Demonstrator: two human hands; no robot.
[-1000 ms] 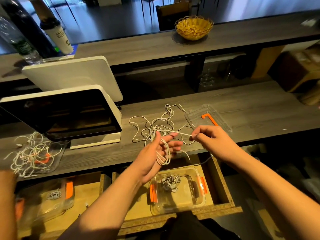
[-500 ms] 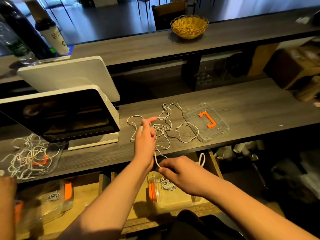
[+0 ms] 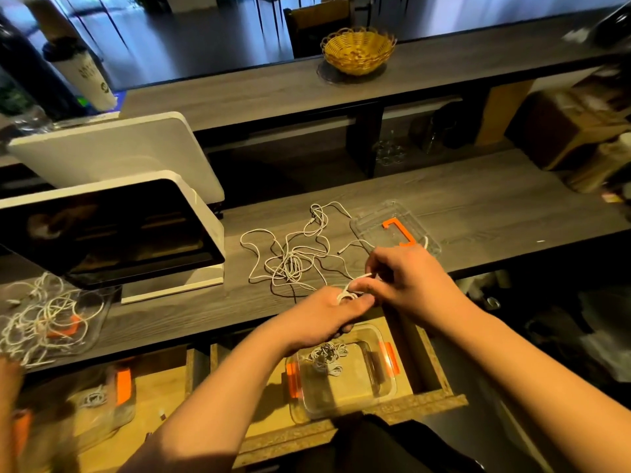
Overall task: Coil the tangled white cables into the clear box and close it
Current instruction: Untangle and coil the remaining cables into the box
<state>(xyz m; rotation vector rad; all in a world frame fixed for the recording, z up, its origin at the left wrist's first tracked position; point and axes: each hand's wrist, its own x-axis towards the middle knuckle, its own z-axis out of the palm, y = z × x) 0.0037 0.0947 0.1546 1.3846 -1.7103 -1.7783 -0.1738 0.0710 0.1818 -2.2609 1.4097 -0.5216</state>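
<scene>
While left hand (image 3: 327, 314) grips a small cable coil (image 3: 345, 296), right hand (image 3: 406, 281) fingers (image 3: 363, 286) seemingly pinch its loose end

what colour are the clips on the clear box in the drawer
Orange, one clip on each short side of the clear box; the head view shows them.

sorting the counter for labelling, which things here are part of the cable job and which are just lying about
Job: left hand and right hand on the white cable; tangle; clear box; lid.
Lying about: wicker basket; screen; cup.
</scene>
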